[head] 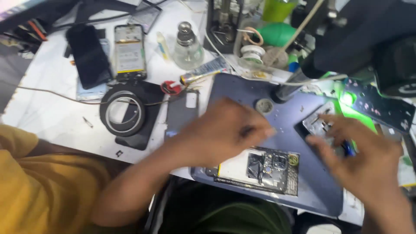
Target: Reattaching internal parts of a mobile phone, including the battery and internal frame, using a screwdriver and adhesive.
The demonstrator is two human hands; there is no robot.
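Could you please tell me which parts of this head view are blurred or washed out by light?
In the head view, the left hand and right hand are smeared by motion blur; a green glow flares beside the microscope base, tinting the mat; the opened phone and the glass bottle stay fairly sharp.

opened phone (264, 170) | back cover off, circuitry exposed | flat on blue-grey mat (242, 91), near edge

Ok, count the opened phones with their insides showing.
2. One opened phone lies upright at top left beside a dark phone; another lies on the blue mat below the left hand. Others may be hidden.
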